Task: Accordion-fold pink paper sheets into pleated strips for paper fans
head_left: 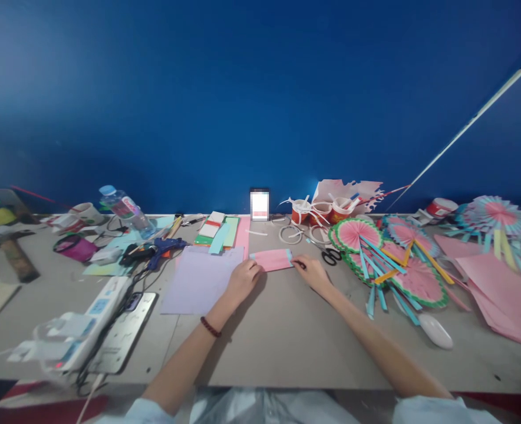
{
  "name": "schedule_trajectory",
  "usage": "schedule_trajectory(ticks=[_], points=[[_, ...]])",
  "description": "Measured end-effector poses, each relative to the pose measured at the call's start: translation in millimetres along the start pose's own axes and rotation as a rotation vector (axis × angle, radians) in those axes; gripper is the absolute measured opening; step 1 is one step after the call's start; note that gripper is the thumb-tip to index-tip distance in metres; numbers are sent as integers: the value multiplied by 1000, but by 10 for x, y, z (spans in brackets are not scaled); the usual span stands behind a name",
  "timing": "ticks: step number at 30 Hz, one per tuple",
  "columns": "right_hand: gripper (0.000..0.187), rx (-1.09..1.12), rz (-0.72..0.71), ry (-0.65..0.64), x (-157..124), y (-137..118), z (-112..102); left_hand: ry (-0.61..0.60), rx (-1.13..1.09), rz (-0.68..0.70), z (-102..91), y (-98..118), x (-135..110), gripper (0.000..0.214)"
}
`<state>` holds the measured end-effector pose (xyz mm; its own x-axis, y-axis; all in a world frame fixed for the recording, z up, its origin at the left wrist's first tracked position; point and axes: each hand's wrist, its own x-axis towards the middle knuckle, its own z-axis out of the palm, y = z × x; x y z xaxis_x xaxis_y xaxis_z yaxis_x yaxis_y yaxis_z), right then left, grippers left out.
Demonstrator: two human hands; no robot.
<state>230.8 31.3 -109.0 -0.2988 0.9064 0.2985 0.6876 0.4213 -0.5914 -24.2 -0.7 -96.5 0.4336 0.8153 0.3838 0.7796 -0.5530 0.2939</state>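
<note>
A folded pink paper strip (271,259) with a light blue edge lies on the grey table (287,335) in front of me. My left hand (241,281) has its fingers curled on the strip's left end, pressing it down. My right hand (310,271) pinches the right end near the blue edge. A lavender paper sheet (198,280) lies just left of my left hand. A dark bead bracelet (210,327) is on my left wrist.
Finished pink-and-green paper fans (378,253) and pink sheets (499,288) fill the right. Black scissors (330,255), paper cups (320,211) and a phone (259,204) stand behind. A glue gun (154,250), water bottle (121,206) and power strip (105,312) sit on the left.
</note>
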Motion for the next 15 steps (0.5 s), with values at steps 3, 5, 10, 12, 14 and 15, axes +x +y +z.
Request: schedule_trajectory(ticks=[3,5,10,12,14,15], points=[[21,2,-6,-3,6,-11,-12,30,55,29,34,-20,-4,16],[19,7,-15,-14,2,-13,-29,39,73,38,46,-23,-4,16],[19,7,-44,-64,-7,17,-59,34,133,57,56,-12,-9,16],[20,-10,-55,-72,-6,32,-56,23,159,67,64,-15,-14,17],[21,-24,-75,-74,-5,43,-47,17,174,78,77,-27,-18,17],[21,-34,-85,-71,-5,47,-40,16,176,85,85,-34,-20,17]])
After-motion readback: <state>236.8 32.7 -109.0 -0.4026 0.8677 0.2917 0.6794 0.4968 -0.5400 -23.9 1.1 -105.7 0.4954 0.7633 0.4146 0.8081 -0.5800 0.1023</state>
